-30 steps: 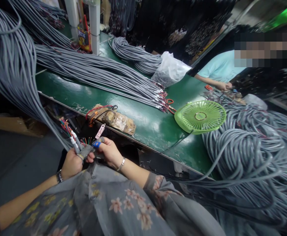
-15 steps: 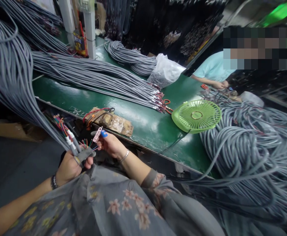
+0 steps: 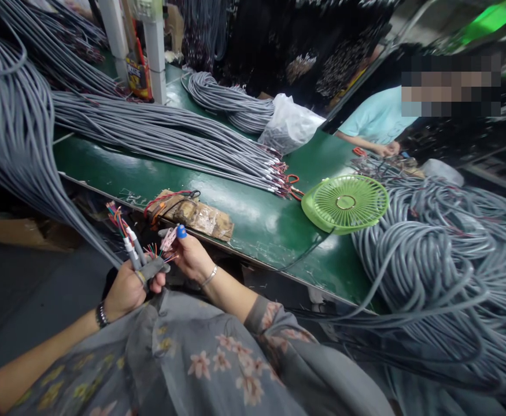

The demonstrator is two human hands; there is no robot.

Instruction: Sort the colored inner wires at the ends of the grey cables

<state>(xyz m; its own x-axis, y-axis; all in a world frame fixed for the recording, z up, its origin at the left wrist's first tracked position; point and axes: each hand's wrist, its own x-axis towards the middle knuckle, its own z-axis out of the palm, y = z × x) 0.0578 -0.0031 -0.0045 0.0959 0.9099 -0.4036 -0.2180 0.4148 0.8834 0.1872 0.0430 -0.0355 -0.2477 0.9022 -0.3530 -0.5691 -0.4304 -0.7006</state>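
Observation:
My left hand [image 3: 128, 292], a grey cover on its thumb, is closed around several grey cables [image 3: 139, 255]. White bands ring two of them, and coloured wires [image 3: 116, 216] stick out beyond. Close to the thumb, thin stripped-out wires [image 3: 152, 250] of another cable end fan toward my right hand [image 3: 192, 254]. That hand wears a blue cover on one digit and pinches a small pink plastic tool [image 3: 169, 238], which is at the fanned wires. Whether the tool grips a wire is too small to tell.
A taped wooden block [image 3: 200, 216] lies at the edge of the green table [image 3: 253, 214]. Beyond are a cable bundle [image 3: 170, 138], a green fan [image 3: 344, 202] and a plastic bag [image 3: 291, 124]. Coiled cables [image 3: 426, 271] cover the right side. A co-worker [image 3: 374, 118] is across the table.
My right hand has moved slightly left and down, bringing the pink tool closer to the fanned wires. The cables in my left hand have shifted a little to the right.

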